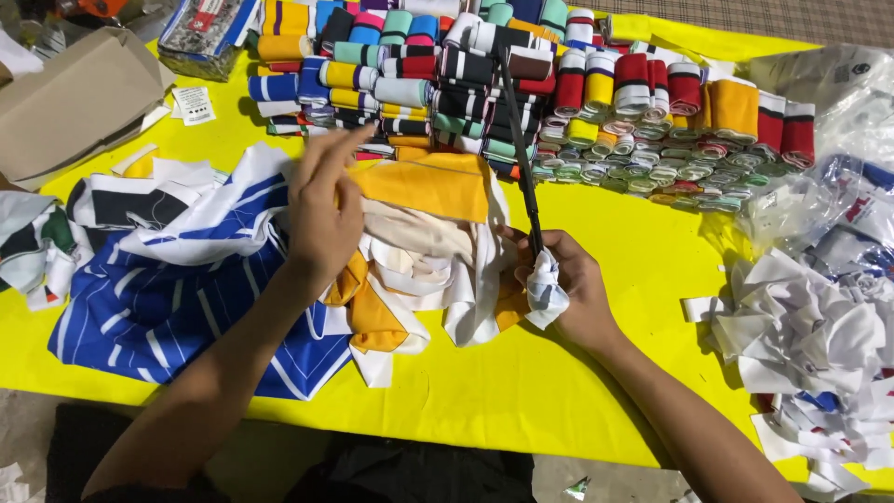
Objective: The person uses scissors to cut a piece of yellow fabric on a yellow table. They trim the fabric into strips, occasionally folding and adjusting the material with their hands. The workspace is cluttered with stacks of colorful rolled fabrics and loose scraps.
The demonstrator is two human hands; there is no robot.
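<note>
My right hand (pixel 570 284) grips long black scissors (pixel 521 158) by a cloth-wrapped handle, blades pointing away toward the rolled bands. My left hand (pixel 323 207) hovers with fingers spread just above a heap of cut fabric: an orange-yellow piece (pixel 438 183) on top, cream and white pieces (pixel 419 247) under it, and a blue fabric with white stripes (pixel 158 307) to the left. It holds nothing. All of this lies on a yellow table cover (pixel 521 382).
Rows of folded striped knit bands (pixel 559 93) in many colours fill the far side. A pile of white paper scraps (pixel 810 345) and clear plastic bags (pixel 838 186) lie right. A cardboard box (pixel 74 102) stands far left. The table's near edge runs along the bottom.
</note>
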